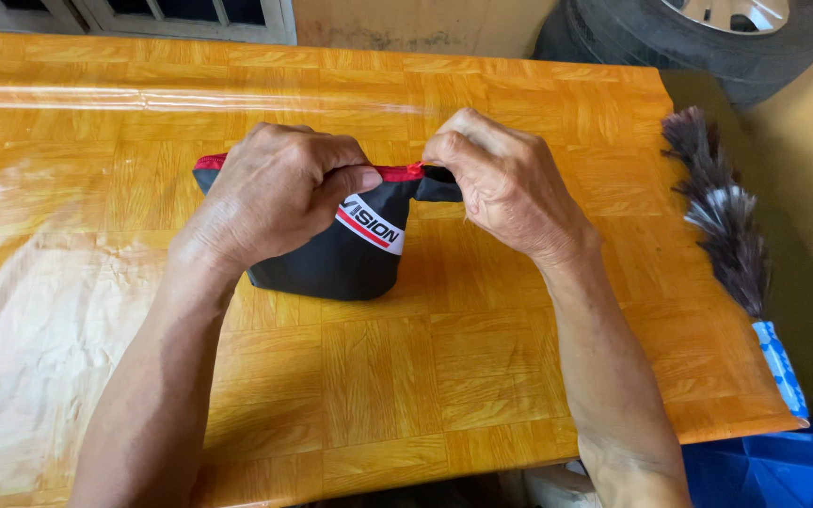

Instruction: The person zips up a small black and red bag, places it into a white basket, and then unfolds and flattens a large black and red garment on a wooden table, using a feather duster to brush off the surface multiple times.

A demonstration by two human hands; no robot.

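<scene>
My left hand [279,193] is closed over the top of the black pouch [331,259], thumb pressed flat on its front, pinning it to the orange table [406,376]. My right hand [496,179] pinches the red zipper edge [399,172] between thumb and forefinger, just beside my left thumb. To do this well, I judge, hold the fabric taut and pull level, along the zipper line.

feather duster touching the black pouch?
No: the feather duster lies at the table's right edge, well apart from the black pouch held by both hands.
</scene>
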